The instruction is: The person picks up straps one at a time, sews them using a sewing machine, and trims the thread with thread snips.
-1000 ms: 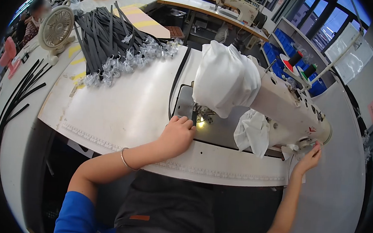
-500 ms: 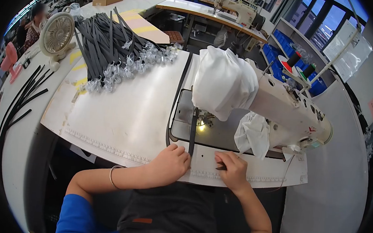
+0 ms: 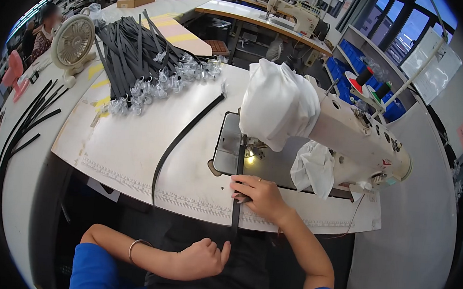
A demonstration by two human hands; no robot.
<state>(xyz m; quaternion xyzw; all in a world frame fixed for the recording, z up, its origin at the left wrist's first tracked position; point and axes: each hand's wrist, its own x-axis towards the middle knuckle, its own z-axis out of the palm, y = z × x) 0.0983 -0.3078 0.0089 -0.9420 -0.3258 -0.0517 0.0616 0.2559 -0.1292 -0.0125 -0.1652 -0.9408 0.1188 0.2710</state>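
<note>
Black strap [image 3: 236, 215] runs under the right hand [image 3: 262, 197], fingers clasping a dark object [image 3: 243, 198], left hand [image 3: 200, 261] curled, grip unclear; apparent straightening calls for steadiness.

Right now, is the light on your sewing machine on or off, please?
On: a yellow glow shows under the near sewing machine, beside the black strap.

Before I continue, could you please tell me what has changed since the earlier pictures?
The right hand left the sewing machine's right end, moved leftward and is now on the black strap by the machine light. The left hand dropped past the table's front edge. The strap length farther left swung leftward into a curve. The heaped straps, desk fan and thread spools stayed put.
</note>
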